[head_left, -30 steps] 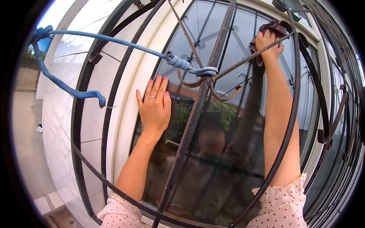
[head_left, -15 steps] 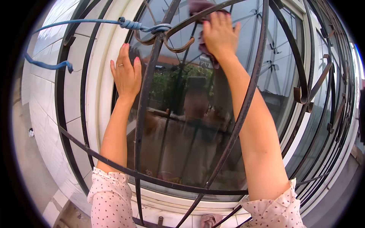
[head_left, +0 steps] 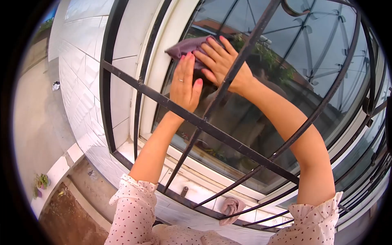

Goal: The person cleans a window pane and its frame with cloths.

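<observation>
A purple cloth (head_left: 185, 49) lies pressed on the window glass (head_left: 245, 134) near its left frame. My right hand (head_left: 224, 65) is on the cloth's right part, fingers reaching over it and holding it against the pane. Just beside it, my left hand (head_left: 185, 87) rests with straight fingers, a ring on one of them. Its fingertips meet the cloth's lower edge; I cannot tell how firmly they press. Both arms pass between the bars of a dark metal grille (head_left: 163, 100), which stands in front of the window.
A second, pinkish cloth (head_left: 232, 209) hangs over the sill by the grille's bottom bars. White tiled wall (head_left: 87, 69) runs to the left of the window. Potted plants (head_left: 41, 181) stand on a low ledge at the lower left.
My right hand has brought the cloth down and left across the glass, next to my left hand. The view has shifted and tilted; the blue cord on the grille is out of sight.
</observation>
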Available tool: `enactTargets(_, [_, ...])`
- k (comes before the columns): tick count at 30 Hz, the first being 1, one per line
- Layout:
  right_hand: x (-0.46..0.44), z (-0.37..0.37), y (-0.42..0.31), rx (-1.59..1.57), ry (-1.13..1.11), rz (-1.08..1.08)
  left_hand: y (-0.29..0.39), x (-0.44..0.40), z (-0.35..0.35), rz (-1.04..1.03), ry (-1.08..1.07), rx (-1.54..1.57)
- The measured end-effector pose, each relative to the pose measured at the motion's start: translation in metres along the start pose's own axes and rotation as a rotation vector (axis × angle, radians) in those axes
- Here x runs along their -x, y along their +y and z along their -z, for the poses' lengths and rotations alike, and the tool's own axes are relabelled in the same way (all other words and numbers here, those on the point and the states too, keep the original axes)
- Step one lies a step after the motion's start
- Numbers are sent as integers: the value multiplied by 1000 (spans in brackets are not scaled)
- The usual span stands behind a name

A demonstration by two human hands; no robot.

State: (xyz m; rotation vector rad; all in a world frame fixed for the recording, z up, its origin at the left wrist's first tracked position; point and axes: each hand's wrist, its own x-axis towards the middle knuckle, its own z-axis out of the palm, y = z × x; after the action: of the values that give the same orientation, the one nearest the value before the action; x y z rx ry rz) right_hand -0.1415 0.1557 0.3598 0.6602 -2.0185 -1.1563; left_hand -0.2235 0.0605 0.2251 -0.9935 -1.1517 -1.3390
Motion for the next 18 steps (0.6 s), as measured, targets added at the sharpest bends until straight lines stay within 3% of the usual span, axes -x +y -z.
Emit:
enactTargets(3, [11,-20,-47,-106,-89,109,14,24,-11,245,61,254])
enactTargets(6, [14,-28,-72,-133,-163,143,12,43,-22,335,35,75])
enactTargets(8, [14,-30,-79,-96,-258,296,18,64,-17,500,-17,102])
enactTargets(11, [24,-53,-100,-332,-260,439,12,104,0,624,-74,215])
enactTargets(12, [24,-35,-102,-314,-362,469,4,121,3,657,-142,158])
enactTargets(14, [32,-28,-86,-548,-326,543,-6,145,15,773,-211,-7])
enactTargets(15, [34,-21,-71,-515,-312,610,-5,149,26,722,-350,-128])
enactTargets(18, [47,3,-33,-372,-410,542,0,168,26,716,-433,-279])
